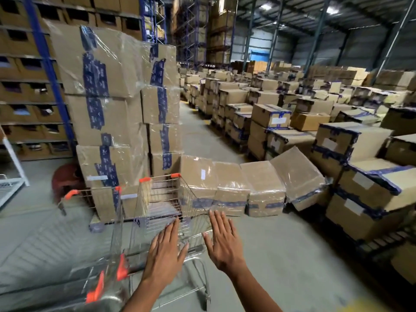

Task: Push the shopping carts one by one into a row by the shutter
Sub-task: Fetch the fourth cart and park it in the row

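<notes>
Carts fill the near floor: one wire cart (162, 212) stands straight ahead of the person, its basket pointing away toward the boxes, and a second cart (99, 221) sits just beside it on the left, blurred, with orange corner caps showing. Both hands are flat and spread wide over the near end of the first cart, holding nothing. The left hand (165, 251) has its fingers straight out above the rear edge of the basket; the right hand (222, 242) is beside it, palm down, fingers fanned. Whether the palms actually touch the wire I cannot tell from where they sit.

My reading is that this is the start of a push on the nearer cart, or the instant around letting it roll. The next move calls for a firm contact on the handle or rear frame and a steer away from what is ahead, since a low row of wrapped boxes (231, 188) lies right across the cart's nose and a tall wrapped stack (112, 104) rises just behind the left cart.

Farther off, an aisle of bare floor (198, 136) runs between the stack and a wide field of taped cartons (270, 115) on the right. Blue shelving (31, 86) lines the left wall. No shutter is plainly visible, so the row's place cannot be judged.
</notes>
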Demonstrator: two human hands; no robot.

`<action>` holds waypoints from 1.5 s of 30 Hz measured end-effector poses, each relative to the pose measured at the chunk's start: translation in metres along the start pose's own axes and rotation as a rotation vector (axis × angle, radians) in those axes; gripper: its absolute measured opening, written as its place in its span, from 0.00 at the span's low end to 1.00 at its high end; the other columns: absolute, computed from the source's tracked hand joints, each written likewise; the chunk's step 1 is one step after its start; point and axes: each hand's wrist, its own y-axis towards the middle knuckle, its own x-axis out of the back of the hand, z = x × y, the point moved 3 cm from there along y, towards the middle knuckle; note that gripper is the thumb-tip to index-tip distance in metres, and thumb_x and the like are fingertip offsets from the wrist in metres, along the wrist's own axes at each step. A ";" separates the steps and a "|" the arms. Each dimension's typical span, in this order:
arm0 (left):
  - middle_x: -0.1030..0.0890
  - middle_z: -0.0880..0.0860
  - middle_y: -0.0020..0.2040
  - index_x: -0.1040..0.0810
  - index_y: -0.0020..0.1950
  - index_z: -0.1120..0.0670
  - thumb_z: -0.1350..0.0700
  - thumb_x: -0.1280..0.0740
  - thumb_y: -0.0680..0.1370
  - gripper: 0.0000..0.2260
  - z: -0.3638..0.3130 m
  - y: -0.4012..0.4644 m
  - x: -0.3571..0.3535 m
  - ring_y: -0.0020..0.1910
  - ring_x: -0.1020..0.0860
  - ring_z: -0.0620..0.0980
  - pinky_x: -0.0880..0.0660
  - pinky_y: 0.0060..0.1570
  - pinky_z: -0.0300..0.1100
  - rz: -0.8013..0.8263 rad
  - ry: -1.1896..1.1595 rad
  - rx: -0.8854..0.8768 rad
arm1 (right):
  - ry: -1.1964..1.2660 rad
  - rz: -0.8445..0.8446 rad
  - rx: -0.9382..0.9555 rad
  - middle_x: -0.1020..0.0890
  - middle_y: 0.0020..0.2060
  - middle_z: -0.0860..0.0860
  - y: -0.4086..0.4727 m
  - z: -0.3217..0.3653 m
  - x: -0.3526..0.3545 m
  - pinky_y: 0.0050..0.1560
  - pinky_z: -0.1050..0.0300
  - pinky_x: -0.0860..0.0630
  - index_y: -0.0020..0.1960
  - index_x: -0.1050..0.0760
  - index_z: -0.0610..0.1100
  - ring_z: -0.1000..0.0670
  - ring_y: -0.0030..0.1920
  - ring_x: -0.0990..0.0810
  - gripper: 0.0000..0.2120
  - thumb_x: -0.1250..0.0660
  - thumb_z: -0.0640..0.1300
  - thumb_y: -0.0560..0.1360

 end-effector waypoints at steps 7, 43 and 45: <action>0.33 0.51 0.78 0.52 0.84 0.51 0.32 0.48 0.80 0.38 0.028 0.041 -0.092 0.74 0.31 0.49 0.34 0.74 0.48 0.280 0.008 0.125 | 0.046 0.238 0.042 0.30 0.78 0.48 0.052 -0.042 -0.085 0.74 0.46 0.43 0.81 0.35 0.45 0.46 0.76 0.29 0.35 0.44 0.65 0.82; 0.16 0.48 0.53 0.19 0.55 0.47 0.41 0.34 0.71 0.16 -0.016 0.058 -0.151 0.53 0.18 0.49 0.24 0.50 0.43 0.583 0.171 0.475 | -0.130 0.456 0.556 0.15 0.46 0.45 0.116 -0.133 -0.141 0.44 0.50 0.24 0.50 0.21 0.46 0.41 0.44 0.15 0.19 0.41 0.59 0.80; 0.16 0.48 0.52 0.19 0.53 0.47 0.42 0.34 0.71 0.15 -0.030 0.050 -0.155 0.52 0.18 0.50 0.24 0.51 0.44 0.530 0.166 0.487 | -0.126 0.426 0.579 0.15 0.46 0.45 0.109 -0.146 -0.139 0.45 0.50 0.23 0.50 0.21 0.45 0.40 0.44 0.15 0.19 0.41 0.60 0.80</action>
